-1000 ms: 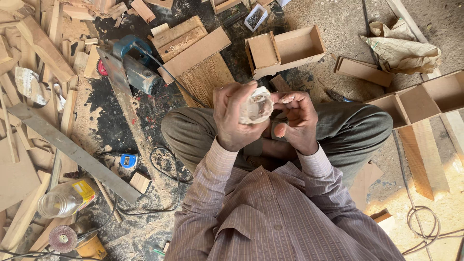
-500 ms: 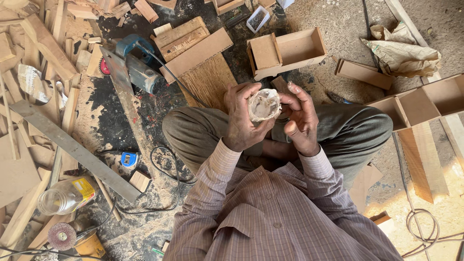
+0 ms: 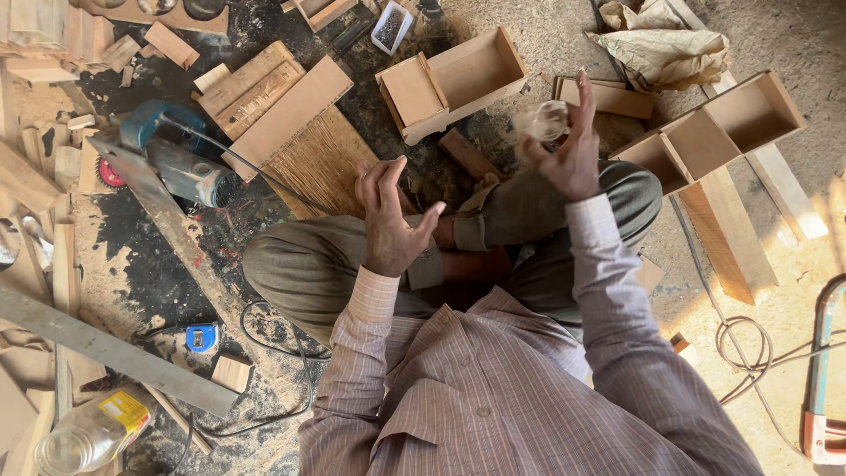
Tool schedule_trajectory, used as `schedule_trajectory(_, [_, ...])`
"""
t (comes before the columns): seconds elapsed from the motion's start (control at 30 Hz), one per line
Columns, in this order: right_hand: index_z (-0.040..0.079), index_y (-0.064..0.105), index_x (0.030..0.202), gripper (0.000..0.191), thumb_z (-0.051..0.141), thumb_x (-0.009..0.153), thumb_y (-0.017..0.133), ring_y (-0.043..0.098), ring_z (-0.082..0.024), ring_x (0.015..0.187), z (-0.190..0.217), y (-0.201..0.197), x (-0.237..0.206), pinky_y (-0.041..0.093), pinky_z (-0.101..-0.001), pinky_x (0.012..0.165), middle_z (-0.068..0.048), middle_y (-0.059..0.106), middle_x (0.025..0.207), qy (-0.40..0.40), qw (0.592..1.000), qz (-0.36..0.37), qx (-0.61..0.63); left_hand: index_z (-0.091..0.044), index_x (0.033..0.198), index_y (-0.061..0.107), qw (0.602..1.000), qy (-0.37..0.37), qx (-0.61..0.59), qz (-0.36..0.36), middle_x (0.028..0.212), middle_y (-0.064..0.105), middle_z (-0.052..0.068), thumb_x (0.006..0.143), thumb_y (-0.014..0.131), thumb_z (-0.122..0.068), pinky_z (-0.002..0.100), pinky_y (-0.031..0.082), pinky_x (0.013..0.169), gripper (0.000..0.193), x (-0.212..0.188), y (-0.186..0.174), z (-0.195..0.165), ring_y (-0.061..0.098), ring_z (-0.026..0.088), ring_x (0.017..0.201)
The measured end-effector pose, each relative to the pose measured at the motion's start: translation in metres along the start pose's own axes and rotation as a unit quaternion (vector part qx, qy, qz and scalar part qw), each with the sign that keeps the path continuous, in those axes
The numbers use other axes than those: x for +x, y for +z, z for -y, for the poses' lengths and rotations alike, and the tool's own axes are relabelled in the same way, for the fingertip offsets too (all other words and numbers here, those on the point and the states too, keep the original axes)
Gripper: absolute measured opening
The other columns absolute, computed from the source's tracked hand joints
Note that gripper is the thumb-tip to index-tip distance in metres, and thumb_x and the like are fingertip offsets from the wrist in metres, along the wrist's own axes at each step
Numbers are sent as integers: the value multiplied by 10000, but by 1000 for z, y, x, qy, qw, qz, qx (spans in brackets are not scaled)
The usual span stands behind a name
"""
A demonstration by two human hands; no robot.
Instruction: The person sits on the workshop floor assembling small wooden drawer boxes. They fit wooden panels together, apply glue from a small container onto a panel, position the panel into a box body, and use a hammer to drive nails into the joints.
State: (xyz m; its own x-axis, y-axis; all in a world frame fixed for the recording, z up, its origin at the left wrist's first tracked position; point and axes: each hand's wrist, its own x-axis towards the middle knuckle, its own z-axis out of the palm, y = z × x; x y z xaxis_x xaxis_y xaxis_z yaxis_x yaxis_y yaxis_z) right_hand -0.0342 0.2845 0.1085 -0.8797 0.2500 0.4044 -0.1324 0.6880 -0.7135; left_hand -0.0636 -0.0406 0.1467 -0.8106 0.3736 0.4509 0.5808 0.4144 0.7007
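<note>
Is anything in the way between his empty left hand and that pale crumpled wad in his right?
Nothing visible. The left hand hangs open over his knee, the right hand holds the wad at its fingertips, and only open air above his crossed legs separates them.

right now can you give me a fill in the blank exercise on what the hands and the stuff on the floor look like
1. The right hand holds a pale crumpled wad at its fingers, while the left hand holds ____.
2. The power tool lying on the floor has a body coloured ____.
3. The wooden box beyond the knees is split into ____ compartments.
4. The small tape measure lies on the person's ____ side.

Missing words: nothing; blue; two; left
</note>
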Motion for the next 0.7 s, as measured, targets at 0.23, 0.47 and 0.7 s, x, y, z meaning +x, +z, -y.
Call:
schedule_trajectory(0.23, [7,98,1661,1219,232,802,933,683,-404,1131,-100,33,30,538,-496,997,-331,515,1522,87,983,104,-125,-39,1404,500,992,-118,-31,10,1365,515,177,881,831,-220,458,472,1097,645,-33,46,71,407,430,1384])
schedule_trajectory(0.47, [14,8,1646,1358,273,717,964,605,-474,1213,-106,53,41,496,-491,1071,-332,570,1372,205,946,201,-149,-48,1347,551,974,-218,-52,30,1363,529,153,843,825,-187,397,581,947,591,-52,72,115,655,261,1067])
schedule_trajectory(0.7, [149,166,1596,996,384,862,798,674,-449,1085,-62,58,34,565,-581,908,-228,641,1330,275,895,215,-278,-37,1317,541,982,-179,-57,3,1484,439,241,863,797,-145,395,589,914,532,-53,71,112,634,278,1093])
